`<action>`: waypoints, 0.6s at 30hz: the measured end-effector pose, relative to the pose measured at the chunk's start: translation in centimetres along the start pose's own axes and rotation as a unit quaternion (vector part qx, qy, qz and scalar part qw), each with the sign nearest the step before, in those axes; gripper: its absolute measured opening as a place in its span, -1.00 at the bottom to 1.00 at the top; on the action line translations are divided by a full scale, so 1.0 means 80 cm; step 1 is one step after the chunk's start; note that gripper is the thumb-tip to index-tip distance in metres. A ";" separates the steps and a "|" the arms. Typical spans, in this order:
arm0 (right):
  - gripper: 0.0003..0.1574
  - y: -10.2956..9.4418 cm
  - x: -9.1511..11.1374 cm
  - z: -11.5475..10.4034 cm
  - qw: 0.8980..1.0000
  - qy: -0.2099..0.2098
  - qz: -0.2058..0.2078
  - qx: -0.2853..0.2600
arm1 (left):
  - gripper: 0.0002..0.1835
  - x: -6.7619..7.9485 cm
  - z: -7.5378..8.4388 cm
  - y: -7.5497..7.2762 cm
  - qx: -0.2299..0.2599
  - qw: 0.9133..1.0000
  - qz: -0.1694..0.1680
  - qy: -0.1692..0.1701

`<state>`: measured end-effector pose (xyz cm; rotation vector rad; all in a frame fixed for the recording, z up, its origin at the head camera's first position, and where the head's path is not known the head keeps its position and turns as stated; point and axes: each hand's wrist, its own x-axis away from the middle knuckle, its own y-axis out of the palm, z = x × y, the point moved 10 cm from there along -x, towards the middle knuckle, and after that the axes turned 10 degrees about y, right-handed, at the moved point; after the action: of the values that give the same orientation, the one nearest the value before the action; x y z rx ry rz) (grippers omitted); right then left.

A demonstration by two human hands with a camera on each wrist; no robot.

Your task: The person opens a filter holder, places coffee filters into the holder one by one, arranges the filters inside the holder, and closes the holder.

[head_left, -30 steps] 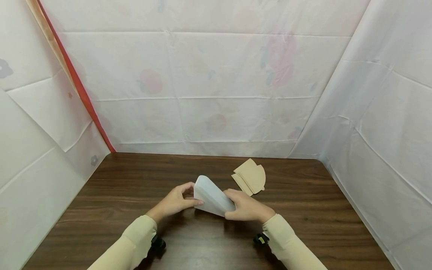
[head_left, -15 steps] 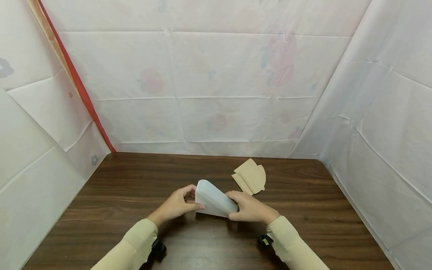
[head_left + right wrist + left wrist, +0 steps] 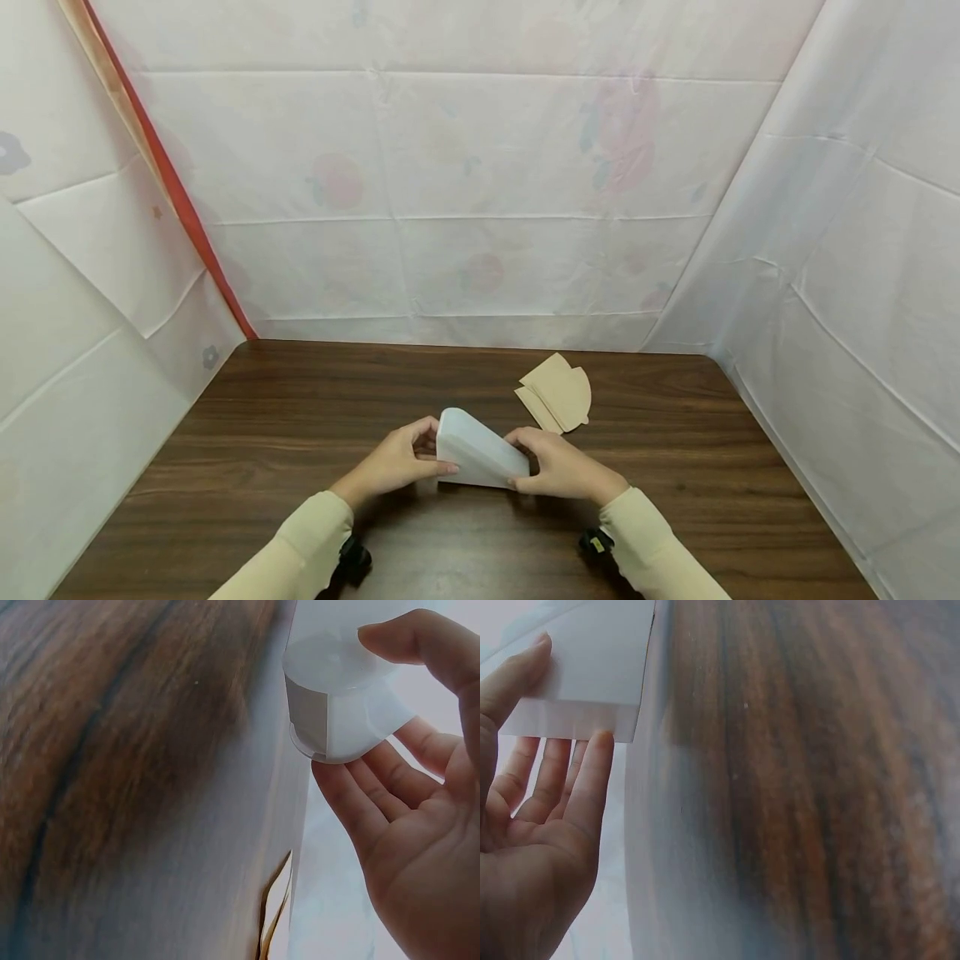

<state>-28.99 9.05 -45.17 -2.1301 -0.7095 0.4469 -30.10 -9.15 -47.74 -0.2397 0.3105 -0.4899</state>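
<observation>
Between both hands, in the head view, is a white wedge-shaped box (image 3: 483, 452) with a rounded top corner, held just over or on the table; I cannot tell which. My left hand (image 3: 397, 461) holds its left end, the thumb on the near face. In the left wrist view its fingertips (image 3: 601, 740) touch the box's flat end (image 3: 570, 718). At the other end my right hand (image 3: 558, 467) grips the box with thumb and fingers. The right wrist view shows that end of the box (image 3: 341, 705) as curved, with an opening or recess.
Several tan paper pieces shaped like coffee filters (image 3: 558, 393) lie overlapped on the dark wood table (image 3: 337, 375), behind the right hand. White patterned cloth (image 3: 480, 167) hangs at the back and both sides. Small black wrist devices (image 3: 352, 560) are under the sleeves.
Both hands have come slightly nearer to the person and a little rightward, bringing the white box lower in the head view. The paper pieces have stayed in place.
</observation>
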 end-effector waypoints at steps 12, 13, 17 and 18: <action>-0.48 0.003 0.000 0.005 1.000 0.012 -0.013 -0.010 | -0.57 -0.001 -0.001 0.003 0.000 1.000 -0.009 0.007; -0.48 0.003 0.000 0.006 1.000 0.012 -0.014 -0.010 | -0.57 -0.001 -0.002 0.003 0.000 1.000 -0.011 0.007; -0.48 0.006 0.000 0.007 1.000 0.012 -0.018 -0.011 | -0.57 -0.001 -0.005 0.004 0.000 1.000 -0.016 0.009; -0.48 0.006 0.000 0.007 1.000 0.012 -0.020 -0.012 | -0.58 0.000 -0.006 0.005 0.000 1.000 -0.018 0.009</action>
<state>-29.11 9.10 -45.89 -2.1364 -0.7457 0.3927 -30.15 -8.89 -48.31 -0.2404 0.3242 -0.5288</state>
